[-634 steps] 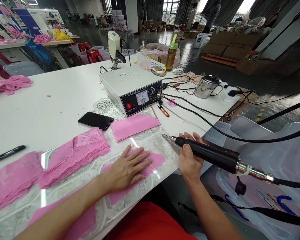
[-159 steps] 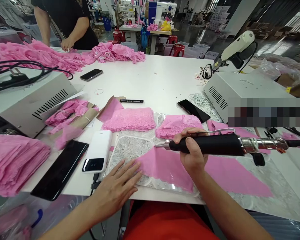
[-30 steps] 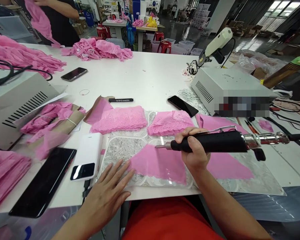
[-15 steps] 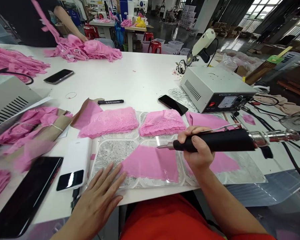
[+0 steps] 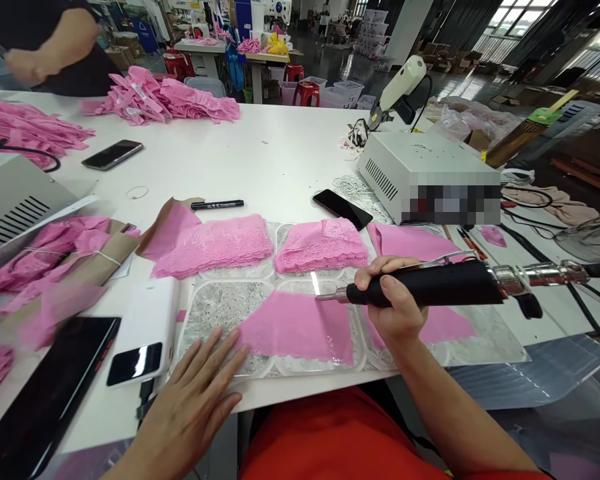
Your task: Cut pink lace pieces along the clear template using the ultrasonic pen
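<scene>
My right hand point(image 5: 397, 303) is wrapped round the black handle of a corded hand tool point(image 5: 435, 285) with a narrow metal tip. The tip points left, at the upper edge of a flat pink fabric piece point(image 5: 300, 327); I cannot tell whether it touches. My left hand point(image 5: 195, 393) lies flat with fingers stretched out, fingertips at the fabric's lower left corner. Under the fabric is a grey marbled board point(image 5: 220, 307) with clear rounded frames. Behind it sit two stacks of pink lace-edged pieces, a left stack point(image 5: 220, 245) and a right stack point(image 5: 323, 245).
A grey control box point(image 5: 420, 157) and cables stand at the right. A phone point(image 5: 343, 208) and a marker point(image 5: 217, 205) lie behind the stacks. At left are a white power bank point(image 5: 147, 327), a black tablet-like slab point(image 5: 45, 393) and pink bundles point(image 5: 60, 253). A co-worker point(image 5: 65, 47) stands across the table.
The co-worker's hand has left the far pink pile and drawn back to the left. My hands and the tool have hardly moved; the view shifts slightly.
</scene>
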`<act>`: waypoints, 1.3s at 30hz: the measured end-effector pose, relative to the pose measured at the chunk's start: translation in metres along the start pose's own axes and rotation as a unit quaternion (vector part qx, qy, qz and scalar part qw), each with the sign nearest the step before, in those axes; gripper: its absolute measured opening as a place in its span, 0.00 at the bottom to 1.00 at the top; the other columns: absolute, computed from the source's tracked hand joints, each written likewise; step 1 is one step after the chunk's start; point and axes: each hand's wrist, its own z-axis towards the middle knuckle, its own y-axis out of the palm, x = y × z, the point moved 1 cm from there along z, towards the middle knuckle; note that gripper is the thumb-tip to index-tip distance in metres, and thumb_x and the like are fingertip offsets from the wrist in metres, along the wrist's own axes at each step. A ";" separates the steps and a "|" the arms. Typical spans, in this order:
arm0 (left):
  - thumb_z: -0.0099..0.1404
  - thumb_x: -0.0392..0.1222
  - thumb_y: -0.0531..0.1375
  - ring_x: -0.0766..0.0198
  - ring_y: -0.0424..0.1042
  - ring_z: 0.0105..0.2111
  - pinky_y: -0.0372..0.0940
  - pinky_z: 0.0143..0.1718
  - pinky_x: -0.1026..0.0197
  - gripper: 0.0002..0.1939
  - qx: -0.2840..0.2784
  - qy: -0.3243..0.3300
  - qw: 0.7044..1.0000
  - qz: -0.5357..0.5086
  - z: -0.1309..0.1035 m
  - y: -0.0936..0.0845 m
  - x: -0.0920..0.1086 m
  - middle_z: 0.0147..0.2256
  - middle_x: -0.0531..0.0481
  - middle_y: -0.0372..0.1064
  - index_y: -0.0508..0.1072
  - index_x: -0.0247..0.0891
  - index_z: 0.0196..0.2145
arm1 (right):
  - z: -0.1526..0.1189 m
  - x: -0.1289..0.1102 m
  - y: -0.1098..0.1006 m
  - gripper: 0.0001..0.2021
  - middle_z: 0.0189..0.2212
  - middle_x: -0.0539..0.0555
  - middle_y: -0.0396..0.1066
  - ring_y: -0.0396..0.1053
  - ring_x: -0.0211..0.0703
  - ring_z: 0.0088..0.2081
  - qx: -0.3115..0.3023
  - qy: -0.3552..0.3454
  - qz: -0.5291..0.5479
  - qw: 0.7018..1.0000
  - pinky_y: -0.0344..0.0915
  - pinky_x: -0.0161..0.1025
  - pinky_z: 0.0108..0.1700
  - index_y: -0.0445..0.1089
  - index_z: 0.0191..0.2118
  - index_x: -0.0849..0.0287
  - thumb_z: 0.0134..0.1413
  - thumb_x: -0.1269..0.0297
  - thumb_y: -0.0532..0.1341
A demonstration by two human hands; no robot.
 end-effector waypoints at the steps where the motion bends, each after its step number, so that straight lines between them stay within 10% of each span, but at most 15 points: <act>1: 0.71 0.44 0.51 0.55 0.50 0.66 0.44 0.66 0.53 0.27 0.001 0.003 1.000 0.000 0.000 0.000 0.000 0.64 0.47 0.54 0.55 0.40 0.65 | 0.000 0.000 0.000 0.03 0.28 0.46 0.66 0.68 0.35 0.23 -0.002 0.001 0.000 1.000 0.66 0.41 0.30 0.66 0.31 0.56 0.48 0.68 0.61; 39: 0.70 0.45 0.50 0.53 0.47 0.66 0.38 0.68 0.55 0.27 0.020 0.011 0.999 -0.043 0.005 0.001 -0.001 0.65 0.45 0.53 0.56 0.39 0.65 | 0.005 -0.023 -0.048 0.05 0.27 0.47 0.65 0.66 0.35 0.22 0.053 -0.022 -0.029 0.998 0.65 0.40 0.27 0.66 0.30 0.56 0.45 0.65 0.62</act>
